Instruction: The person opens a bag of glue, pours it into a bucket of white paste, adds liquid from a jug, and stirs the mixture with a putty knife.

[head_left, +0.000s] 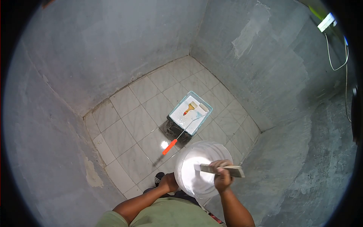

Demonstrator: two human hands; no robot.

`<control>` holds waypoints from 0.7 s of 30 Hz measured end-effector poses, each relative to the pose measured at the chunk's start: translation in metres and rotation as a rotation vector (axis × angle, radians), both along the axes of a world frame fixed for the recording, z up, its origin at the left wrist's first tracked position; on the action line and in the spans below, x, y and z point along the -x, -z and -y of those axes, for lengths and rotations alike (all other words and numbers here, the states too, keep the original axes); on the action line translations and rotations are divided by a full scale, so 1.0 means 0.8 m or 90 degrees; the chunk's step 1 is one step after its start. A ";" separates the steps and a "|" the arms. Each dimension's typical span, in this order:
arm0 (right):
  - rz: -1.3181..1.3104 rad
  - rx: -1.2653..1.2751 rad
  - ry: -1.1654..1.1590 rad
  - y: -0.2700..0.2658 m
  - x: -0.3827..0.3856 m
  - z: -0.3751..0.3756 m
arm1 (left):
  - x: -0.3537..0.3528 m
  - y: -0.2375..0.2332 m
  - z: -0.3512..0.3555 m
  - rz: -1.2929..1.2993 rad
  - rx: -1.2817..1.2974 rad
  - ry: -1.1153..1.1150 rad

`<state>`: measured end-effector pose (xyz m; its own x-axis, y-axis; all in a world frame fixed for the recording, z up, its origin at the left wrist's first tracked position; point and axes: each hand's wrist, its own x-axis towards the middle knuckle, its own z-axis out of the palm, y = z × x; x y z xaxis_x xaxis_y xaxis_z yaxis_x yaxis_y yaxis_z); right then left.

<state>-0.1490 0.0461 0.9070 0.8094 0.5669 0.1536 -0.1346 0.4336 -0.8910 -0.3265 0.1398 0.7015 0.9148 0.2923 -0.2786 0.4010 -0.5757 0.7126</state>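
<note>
A white bucket (223,149) with white paint inside is tilted close to the body. My left hand (169,182) is against the bucket's left side; its fingers are mostly hidden. My right hand (223,174) is closed around a flat wooden stick (236,171), held over the bucket's mouth. Beyond the bucket stands a teal-rimmed tray (196,93) holding white paint. In it lie a paintbrush (190,108) with a yellow and red handle and a paint roller (203,108), whose orange handle (169,146) sticks out over the near edge.
Under the tray is a dark support (173,129) on the tiled floor (140,120). Grey patchy walls (113,41) enclose the space. A white device (326,22) with a hanging cable (331,62) is on the right wall. A shoe (159,178) shows beside my left hand.
</note>
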 end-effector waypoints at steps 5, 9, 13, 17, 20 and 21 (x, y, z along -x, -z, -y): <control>0.029 0.053 -0.033 -0.011 0.006 -0.002 | 0.010 0.030 0.012 0.161 -0.029 -0.021; 0.088 0.089 -0.028 0.010 0.012 0.001 | 0.005 -0.022 -0.004 0.014 -0.021 0.019; 0.115 0.093 -0.114 -0.012 0.012 -0.001 | 0.010 0.040 0.015 0.157 -0.054 -0.015; 0.038 0.034 -0.070 0.009 0.013 0.005 | 0.011 0.017 0.007 0.015 -0.013 0.018; 0.152 0.163 -0.142 0.005 0.025 0.003 | 0.011 0.022 0.005 0.061 -0.016 0.024; 0.089 0.105 -0.071 -0.013 0.025 -0.003 | 0.014 0.024 0.008 0.084 -0.009 0.013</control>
<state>-0.1694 0.0483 0.9173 0.7172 0.6787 0.1580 -0.0434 0.2699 -0.9619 -0.3375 0.1330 0.6822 0.9490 0.2769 -0.1507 0.2922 -0.5931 0.7503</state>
